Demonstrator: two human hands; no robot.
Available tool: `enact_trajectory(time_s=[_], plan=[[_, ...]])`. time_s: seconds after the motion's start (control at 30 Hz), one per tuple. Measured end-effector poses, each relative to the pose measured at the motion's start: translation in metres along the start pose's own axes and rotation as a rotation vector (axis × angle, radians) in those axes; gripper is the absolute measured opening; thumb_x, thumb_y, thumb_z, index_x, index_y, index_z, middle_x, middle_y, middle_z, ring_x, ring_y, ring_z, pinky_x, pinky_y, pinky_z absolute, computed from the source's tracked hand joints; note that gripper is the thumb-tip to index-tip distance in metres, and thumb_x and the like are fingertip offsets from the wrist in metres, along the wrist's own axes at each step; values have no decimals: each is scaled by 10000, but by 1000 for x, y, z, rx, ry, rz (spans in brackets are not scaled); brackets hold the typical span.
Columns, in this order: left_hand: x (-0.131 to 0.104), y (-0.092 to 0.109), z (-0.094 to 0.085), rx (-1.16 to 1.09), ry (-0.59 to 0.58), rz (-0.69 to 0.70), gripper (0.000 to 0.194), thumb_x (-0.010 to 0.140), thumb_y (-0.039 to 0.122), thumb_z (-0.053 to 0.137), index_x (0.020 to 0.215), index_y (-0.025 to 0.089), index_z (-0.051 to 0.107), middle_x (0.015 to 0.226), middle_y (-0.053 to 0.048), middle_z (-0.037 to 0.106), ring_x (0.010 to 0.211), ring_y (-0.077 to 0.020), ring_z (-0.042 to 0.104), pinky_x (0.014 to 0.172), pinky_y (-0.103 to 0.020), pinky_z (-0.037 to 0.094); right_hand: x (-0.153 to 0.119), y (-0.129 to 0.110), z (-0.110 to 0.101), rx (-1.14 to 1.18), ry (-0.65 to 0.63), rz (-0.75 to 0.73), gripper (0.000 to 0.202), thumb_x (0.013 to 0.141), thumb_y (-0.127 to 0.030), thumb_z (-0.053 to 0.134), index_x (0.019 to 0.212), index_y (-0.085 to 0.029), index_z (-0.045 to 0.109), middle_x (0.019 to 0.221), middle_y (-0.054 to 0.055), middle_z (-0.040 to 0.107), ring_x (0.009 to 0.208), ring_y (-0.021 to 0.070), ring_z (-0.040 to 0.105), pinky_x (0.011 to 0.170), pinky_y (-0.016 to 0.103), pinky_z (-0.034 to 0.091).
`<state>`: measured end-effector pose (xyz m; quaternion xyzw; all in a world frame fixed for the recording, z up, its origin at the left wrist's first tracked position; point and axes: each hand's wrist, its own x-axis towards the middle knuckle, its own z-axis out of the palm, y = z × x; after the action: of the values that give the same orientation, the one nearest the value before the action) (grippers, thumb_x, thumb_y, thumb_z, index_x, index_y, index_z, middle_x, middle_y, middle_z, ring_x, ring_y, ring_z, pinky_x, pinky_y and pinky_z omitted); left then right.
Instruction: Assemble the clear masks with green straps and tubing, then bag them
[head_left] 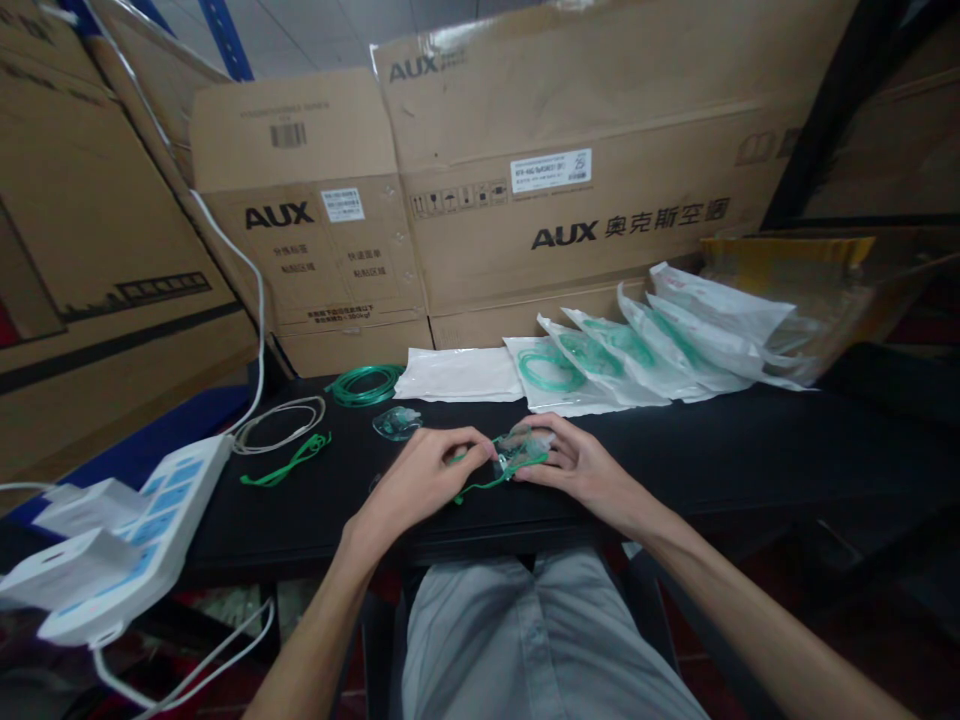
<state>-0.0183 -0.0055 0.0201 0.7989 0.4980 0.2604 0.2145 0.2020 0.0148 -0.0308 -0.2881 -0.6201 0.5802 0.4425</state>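
Observation:
Low over the black table, my right hand is closed around a clear oxygen mask with a green elastic strap. My left hand pinches at the mask's left side, where the strap meets it; its thumb and forefinger are together. The strap hangs in a loop below the mask. Left of my hands lies another clear mask piece. Beyond that piece is a coil of green tubing. Loose green straps lie farther left.
Several sealed white pouches with green tubing lean along the table's back right. A blank white packet lies beside them. A power strip with plugs and a pale cable coil are at left. Cardboard boxes wall the back.

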Motion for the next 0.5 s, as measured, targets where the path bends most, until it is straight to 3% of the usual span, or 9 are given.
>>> enact_trajectory(time_s=[0.5], plan=[[0,-2,0,26,-9,-10,319,966,350,481,908,252,779,795,51,735,653,-139,558,618,-254,332,1,6,-1,29,-38,-23,458,721,-206,845,1106,-240,600,1079,2,685,1015,155,685,945,291,520]])
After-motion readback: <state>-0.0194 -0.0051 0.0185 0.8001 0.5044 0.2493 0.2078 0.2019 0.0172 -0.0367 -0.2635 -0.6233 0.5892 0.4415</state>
